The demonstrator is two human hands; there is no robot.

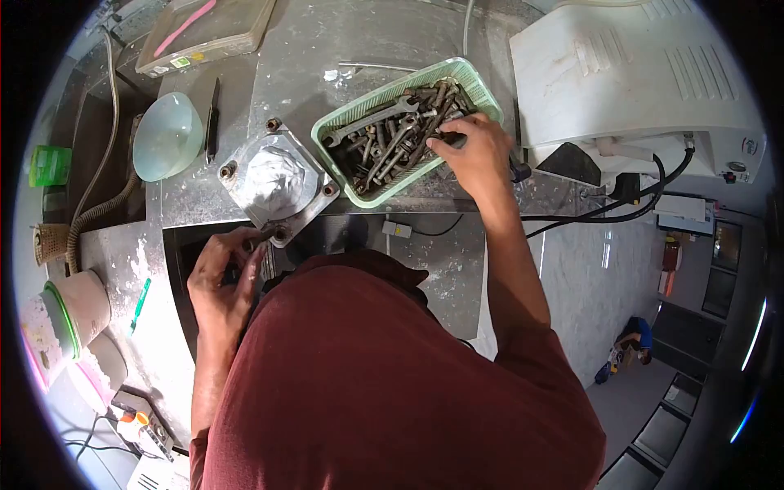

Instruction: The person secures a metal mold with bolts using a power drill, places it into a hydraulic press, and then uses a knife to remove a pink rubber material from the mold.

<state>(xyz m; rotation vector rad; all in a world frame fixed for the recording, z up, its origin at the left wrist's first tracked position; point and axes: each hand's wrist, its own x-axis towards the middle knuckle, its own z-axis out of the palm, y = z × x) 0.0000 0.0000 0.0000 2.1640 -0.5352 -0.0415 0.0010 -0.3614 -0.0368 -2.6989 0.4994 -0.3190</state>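
A light green plastic basket [355, 193] holds a heap of dark bolts [400, 147] and an open-end wrench [371, 121]. My right hand [480, 155] reaches over its right side, thumb and fingers curled down among the bolts; what they grip is hidden. Left of the basket lies a square metal mold [304, 214] with a shiny silver centre and nuts [228, 170] at its corners. At the mold's near corner, my left hand [220, 282] pinches a small dark metal piece [260, 237], close to the corner nut [280, 232].
A pale bowl [168, 137] and a dark, slim tool [212, 122] sit left of the mold. A shallow tray [204, 53] stands at the back left, a white machine [629, 73] at the right with black cables [604, 211]. Another person [629, 349] is far off at right.
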